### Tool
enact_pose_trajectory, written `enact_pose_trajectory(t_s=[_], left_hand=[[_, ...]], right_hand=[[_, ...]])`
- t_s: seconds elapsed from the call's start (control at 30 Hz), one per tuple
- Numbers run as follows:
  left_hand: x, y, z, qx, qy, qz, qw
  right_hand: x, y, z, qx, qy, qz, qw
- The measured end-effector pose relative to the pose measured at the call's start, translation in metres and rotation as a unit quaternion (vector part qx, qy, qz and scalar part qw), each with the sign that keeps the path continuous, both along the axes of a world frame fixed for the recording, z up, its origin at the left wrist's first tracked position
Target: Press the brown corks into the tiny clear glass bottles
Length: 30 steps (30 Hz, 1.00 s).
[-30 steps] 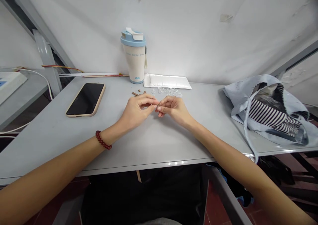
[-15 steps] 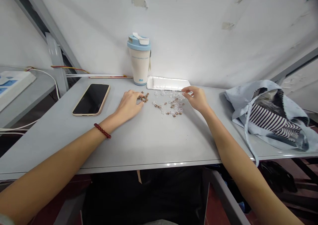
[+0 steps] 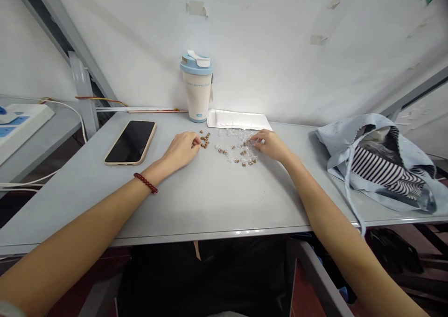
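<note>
My left hand (image 3: 182, 150) rests on the table beside a small cluster of brown bead-like pieces (image 3: 204, 144). Its fingers are curled in and the thumb meets the forefinger; anything between them is hidden. My right hand (image 3: 271, 145) is at the right edge of a loose spread of clear plastic pieces (image 3: 231, 156), its thumb and fingertips pinched together among them. What that pinch holds is too small to make out. Several brown pieces (image 3: 244, 165) lie mixed in with the clear ones.
Behind the pieces lie a white packet (image 3: 241, 120) and a lidded cup (image 3: 198, 90) against the wall. A phone (image 3: 131, 142) lies to the left. On the right is a light blue cloth bag (image 3: 381, 163). A power strip (image 3: 26, 121) sits on the neighbouring surface.
My left hand has drawn slightly back from the brown cluster and its fingers have curled in. My right hand has moved left and down into the clear pieces.
</note>
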State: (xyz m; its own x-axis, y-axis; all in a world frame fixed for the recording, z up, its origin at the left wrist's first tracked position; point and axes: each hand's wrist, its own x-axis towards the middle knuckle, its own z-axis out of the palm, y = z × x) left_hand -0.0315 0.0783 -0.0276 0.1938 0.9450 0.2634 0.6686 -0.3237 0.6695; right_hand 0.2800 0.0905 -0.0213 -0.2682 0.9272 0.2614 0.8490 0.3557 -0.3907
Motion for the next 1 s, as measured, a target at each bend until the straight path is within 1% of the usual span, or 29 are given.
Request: enact_pose_trajectory(t_s=[0.1, 0.2, 0.27, 0.3, 0.37, 0.43, 0.53, 0.6, 0.7, 0.77, 0.83, 1.0], left_hand=[[0.000, 0.000, 0.001, -0.009, -0.014, 0.010, 1.000], [0.001, -0.003, 0.005, -0.021, -0.043, 0.017, 0.999], [0.004, -0.007, 0.009, -0.048, -0.089, 0.016, 0.995], [0.006, -0.009, 0.012, -0.068, -0.124, 0.014, 0.990], [0.010, -0.014, 0.017, -0.118, -0.209, 0.003, 0.971], [0.014, -0.019, 0.020, -0.155, -0.287, -0.011, 0.945], [0.021, -0.027, 0.022, -0.167, -0.367, -0.034, 0.914], [0.027, -0.033, 0.023, -0.164, -0.412, -0.043, 0.895], [0.034, -0.042, 0.025, -0.165, -0.453, -0.044, 0.875], [0.038, -0.047, 0.025, -0.167, -0.464, -0.043, 0.869], [0.042, -0.050, 0.025, -0.169, -0.468, -0.037, 0.867], [0.045, -0.052, 0.022, -0.165, -0.465, -0.022, 0.869]], right_hand=[[-0.002, -0.002, 0.001, 0.001, -0.039, 0.000, 0.999], [-0.005, -0.006, 0.005, -0.005, -0.034, -0.010, 0.999], [-0.009, -0.010, 0.010, -0.009, 0.007, -0.018, 1.000], [-0.012, -0.012, 0.012, -0.012, 0.044, -0.024, 0.999], [-0.019, -0.017, 0.018, -0.029, 0.152, -0.032, 0.987], [-0.031, -0.024, 0.023, -0.064, 0.284, -0.031, 0.956], [-0.050, -0.035, 0.027, -0.126, 0.444, -0.003, 0.887], [-0.061, -0.043, 0.029, -0.166, 0.509, 0.022, 0.844], [-0.072, -0.052, 0.028, -0.229, 0.551, 0.053, 0.801], [-0.077, -0.056, 0.027, -0.260, 0.563, 0.070, 0.781], [-0.079, -0.058, 0.025, -0.282, 0.566, 0.087, 0.770], [-0.083, -0.062, 0.022, -0.293, 0.568, 0.110, 0.761]])
